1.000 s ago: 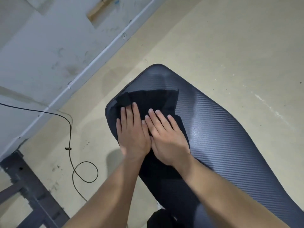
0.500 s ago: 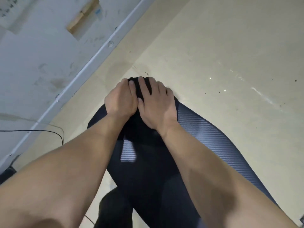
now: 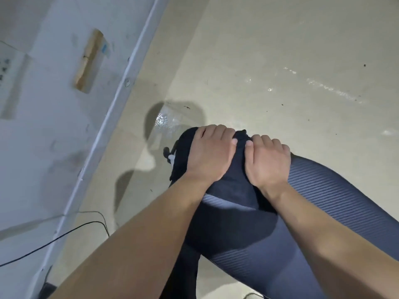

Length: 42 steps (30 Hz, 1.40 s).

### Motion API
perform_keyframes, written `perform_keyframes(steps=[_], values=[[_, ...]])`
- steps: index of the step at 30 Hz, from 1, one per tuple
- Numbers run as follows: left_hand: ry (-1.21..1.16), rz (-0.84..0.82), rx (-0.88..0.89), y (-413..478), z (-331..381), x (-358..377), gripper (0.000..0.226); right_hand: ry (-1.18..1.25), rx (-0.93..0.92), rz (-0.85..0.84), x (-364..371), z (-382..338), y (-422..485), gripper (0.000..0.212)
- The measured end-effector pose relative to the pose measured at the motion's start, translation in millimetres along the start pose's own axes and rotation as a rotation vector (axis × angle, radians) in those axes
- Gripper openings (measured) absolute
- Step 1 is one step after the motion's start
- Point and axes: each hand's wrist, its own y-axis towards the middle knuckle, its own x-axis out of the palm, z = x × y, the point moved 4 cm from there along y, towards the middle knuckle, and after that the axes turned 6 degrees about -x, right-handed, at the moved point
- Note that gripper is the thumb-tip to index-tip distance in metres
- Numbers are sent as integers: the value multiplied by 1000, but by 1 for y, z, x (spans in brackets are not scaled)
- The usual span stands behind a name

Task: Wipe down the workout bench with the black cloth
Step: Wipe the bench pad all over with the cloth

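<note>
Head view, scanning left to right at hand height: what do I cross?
In order: wall → baseboard strip → floor → left hand → black cloth → right hand → bench pad → floor again.

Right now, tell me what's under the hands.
The black cloth, draped over the bench end, held by left hand and right hand. The padding beneath is hidden.

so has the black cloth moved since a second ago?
Yes. The black cloth slid to the far end of the bench, gripped there by the left hand and right hand; earlier it lay short of it.
</note>
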Motion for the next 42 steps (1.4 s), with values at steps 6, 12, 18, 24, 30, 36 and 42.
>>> perform_keyframes(steps=[6,12,18,24,30,36,42], values=[[-453,-228,-564,-70,-62,0,49,25,-198,-19,-7,-95,41,38],[-509,-218,-699,-146,-82,3,35,-286,-851,-385,-4,-201,4,30],[-673,-137,-877,-233,-77,18,42,102,-932,-29,29,-218,-80,39],[-684,56,-817,-186,-77,15,42,40,-894,-11,16,-187,-52,36],[-285,26,-386,-100,-57,6,50,56,-611,24,8,-102,-23,52],[119,-26,-83,-78,40,23,67,124,-175,-34,17,14,-79,62],[194,-144,277,-107,155,70,68,152,201,-43,38,120,-168,65]])
